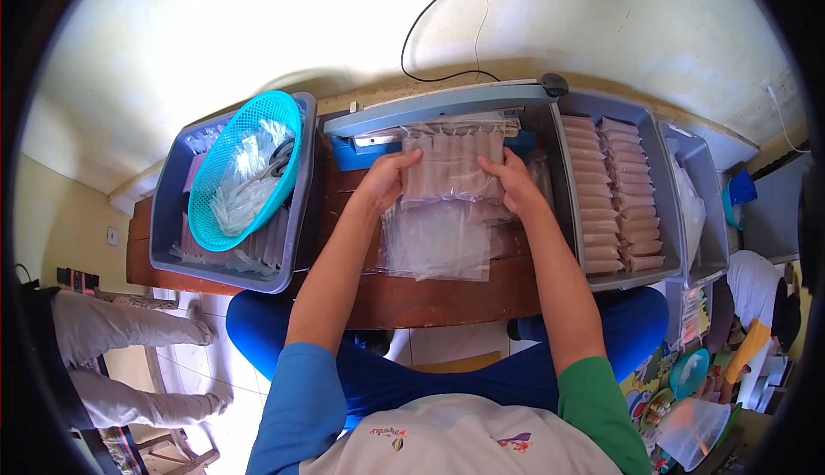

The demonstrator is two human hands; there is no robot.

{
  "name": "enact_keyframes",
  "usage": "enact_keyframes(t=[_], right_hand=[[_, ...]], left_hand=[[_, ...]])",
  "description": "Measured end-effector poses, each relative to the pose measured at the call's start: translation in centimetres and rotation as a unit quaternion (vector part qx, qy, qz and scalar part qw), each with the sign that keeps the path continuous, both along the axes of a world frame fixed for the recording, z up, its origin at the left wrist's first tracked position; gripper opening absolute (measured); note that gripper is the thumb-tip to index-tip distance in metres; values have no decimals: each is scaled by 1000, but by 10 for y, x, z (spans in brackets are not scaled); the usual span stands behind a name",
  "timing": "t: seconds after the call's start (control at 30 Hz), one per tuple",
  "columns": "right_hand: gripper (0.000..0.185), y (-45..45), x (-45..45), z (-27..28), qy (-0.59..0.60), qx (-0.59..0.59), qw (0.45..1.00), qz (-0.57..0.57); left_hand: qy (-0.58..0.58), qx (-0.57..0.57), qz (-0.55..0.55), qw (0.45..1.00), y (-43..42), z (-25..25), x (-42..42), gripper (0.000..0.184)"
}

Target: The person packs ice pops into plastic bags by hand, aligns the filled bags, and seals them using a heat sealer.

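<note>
Clear bag of pinkish tubes (454, 164), pinched at both sides between left hand (387, 178) and right hand (514, 181). Just beyond the grip, a grey bar (447, 103); nearer than the grip, flat clear bags (438, 247); to its right, a grey bin (675, 222) of similar tubes (591, 191).

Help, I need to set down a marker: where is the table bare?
Barest: the front strip of the brown wooden table, between the clear flat plastic bags and the edge. Crowded: behind, around the held pinkish plastic tubes; either side, grey rectangular plastic bins.
</note>
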State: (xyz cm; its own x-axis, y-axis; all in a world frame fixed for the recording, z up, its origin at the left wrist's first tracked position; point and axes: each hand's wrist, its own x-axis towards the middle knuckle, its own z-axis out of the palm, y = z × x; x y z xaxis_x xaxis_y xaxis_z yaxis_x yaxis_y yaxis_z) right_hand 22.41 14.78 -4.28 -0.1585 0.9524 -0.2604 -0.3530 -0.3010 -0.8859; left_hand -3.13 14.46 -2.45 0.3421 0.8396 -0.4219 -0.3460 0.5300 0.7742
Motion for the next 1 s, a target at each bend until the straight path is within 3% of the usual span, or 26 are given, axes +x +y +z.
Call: enact_keyframes(t=[0.1,0.2,0.33,0.4,0.5,0.6,0.73,0.8,0.9,1.0], right_hand=[[53,-2,-2,2,0,4,1000,3],[53,1,0,3,17,-6,1000,0],[50,1,-2,4,34,-15,999,-12],[49,1,-1,4,46,-23,999,-10],[47,3,-2,1,72,-35,997,-8],[46,4,-2,1,78,-24,997,-6],[49,2,-2,5,57,-31,998,-9],[51,0,-4,12,56,-37,998,-8],[55,-3,-5,16,36,-22,999,-20],[58,-2,-2,11,23,-18,1000,-6]], left_hand=[[-57,28,58,996,-4,2,9,53],[-96,11,45,994,-12,11,6,63],[-177,-38,14,983,-14,-14,-5,76],[-250,-38,51,966,-25,-18,-3,89],[-331,32,62,941,-43,-21,8,96],[-366,11,119,923,-61,-26,25,98],[-433,78,152,885,-63,-55,47,79],[-265,80,287,917,-61,-52,66,68],[-345,89,258,898,-64,-38,84,62],[-331,65,244,909,-63,-36,93,56]])
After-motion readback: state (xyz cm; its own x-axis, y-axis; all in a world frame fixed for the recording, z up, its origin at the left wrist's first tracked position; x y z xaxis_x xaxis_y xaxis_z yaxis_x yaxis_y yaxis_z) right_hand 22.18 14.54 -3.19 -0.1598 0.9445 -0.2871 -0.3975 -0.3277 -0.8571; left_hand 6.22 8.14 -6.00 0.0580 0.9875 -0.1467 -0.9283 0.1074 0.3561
